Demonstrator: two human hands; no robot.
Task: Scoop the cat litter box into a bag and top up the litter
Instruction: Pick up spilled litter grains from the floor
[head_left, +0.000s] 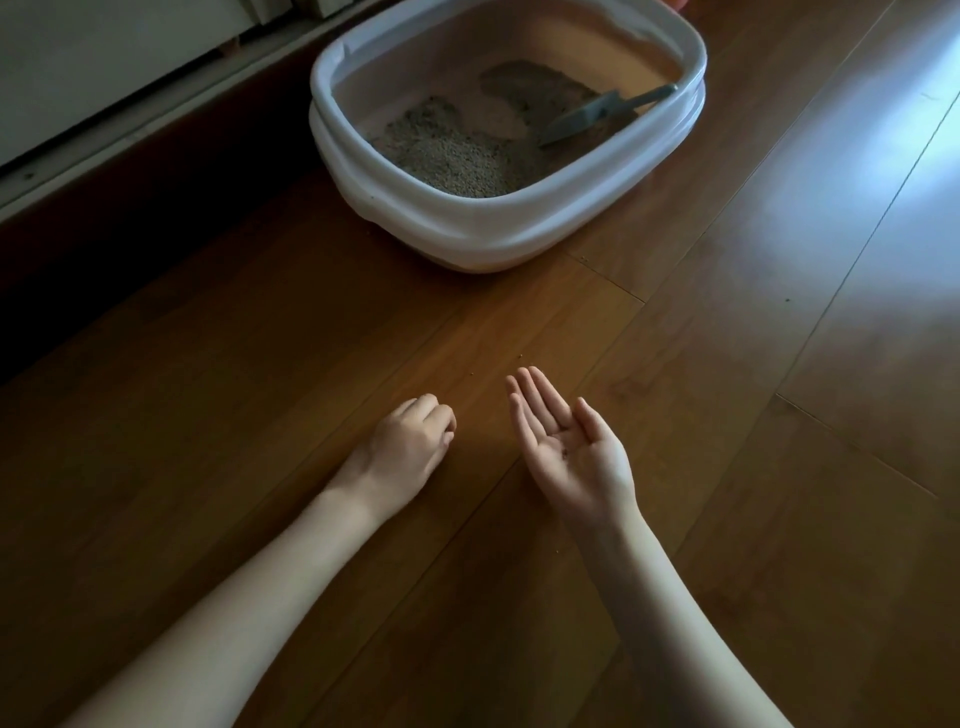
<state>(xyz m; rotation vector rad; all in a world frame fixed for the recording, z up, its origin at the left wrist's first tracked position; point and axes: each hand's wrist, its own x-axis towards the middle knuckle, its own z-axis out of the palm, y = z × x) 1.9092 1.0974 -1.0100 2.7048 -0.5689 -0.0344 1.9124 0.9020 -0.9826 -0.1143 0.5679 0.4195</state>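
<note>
Left hand: your left hand (410, 447) is lying knuckles-up low in the centre of the frame, its fingers curling under toward the floor; whether they are pinching a grain you cannot tell, since the fingertips are hidden under the hand.
Right hand: your right hand (563, 441) is facing palm-up just right of the left one, its fingers lying straight and close together, thumb out to the side; a few tiny dark specks are sitting in the hollow of the palm.
Box: the box (511, 228) is sitting at the top centre of the frame, well apart from both hands, its white rim running round a tan inside.
Litter: the litter (447, 156) is lying unevenly in the box, heaped toward the near left corner, with bare tan bottom showing between the patches.
Scoop: the grey scoop (597, 117) is resting in the box at its right side, blade down in the litter, handle leaning up onto the right rim.
Grains: a few stray grains (519, 356) are lying on the boards just above your fingertips, and one more lower down between your forearms.
Floor: the wooden floor (260, 364) is filling most of the frame, with window glare washing over its upper right.
Wall: a pale skirting (104, 124) is running along the upper left edge.
</note>
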